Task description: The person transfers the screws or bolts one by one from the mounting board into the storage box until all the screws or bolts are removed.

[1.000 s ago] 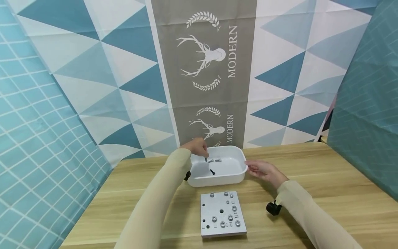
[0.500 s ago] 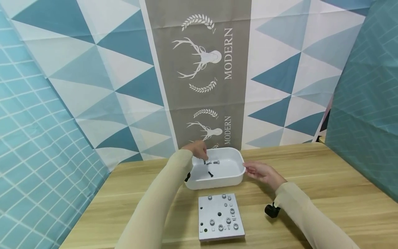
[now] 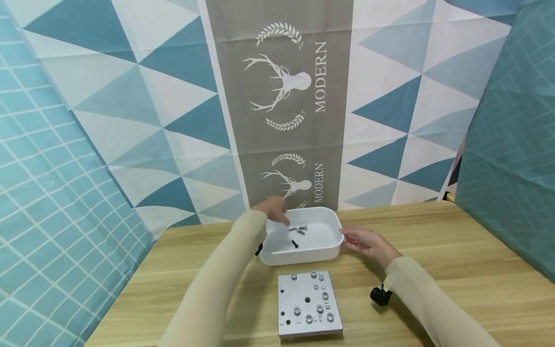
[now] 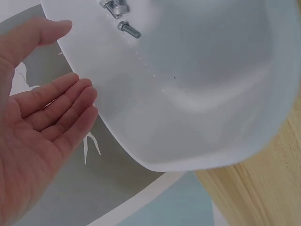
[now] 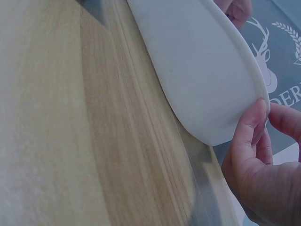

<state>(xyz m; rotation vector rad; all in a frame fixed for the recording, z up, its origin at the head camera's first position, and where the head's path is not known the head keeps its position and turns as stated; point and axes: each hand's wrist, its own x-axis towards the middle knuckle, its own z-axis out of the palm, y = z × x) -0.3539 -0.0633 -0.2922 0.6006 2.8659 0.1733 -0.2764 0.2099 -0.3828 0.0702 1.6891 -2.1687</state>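
A white plastic tray [image 3: 277, 258] stands on the table, with several silver socket-head bolts [image 3: 301, 232] and one black bolt [image 3: 295, 244] inside. My left hand [image 3: 274, 209] is over the tray's far left rim, holding nothing. In the left wrist view its thumb stands apart from the fingers [image 4: 61, 113], and a silver bolt [image 4: 129, 29] lies in the tray close by. At the tray's right end, my right hand [image 3: 367, 239] pinches the rim between thumb and fingers, as the right wrist view shows at the fingers [image 5: 249, 125].
In front of the tray lies a square silver metal plate [image 3: 297, 291] with holes and several bolts seated in it. A small black device [image 3: 380, 296] hangs at the right wrist. Patterned cloth [image 3: 303, 120] rises behind the wooden table [image 3: 182, 270].
My left hand has let go of a silver bolt, which now lies in the tray with the others. Its thumb and fingers have parted. The right hand keeps its pinch on the rim.
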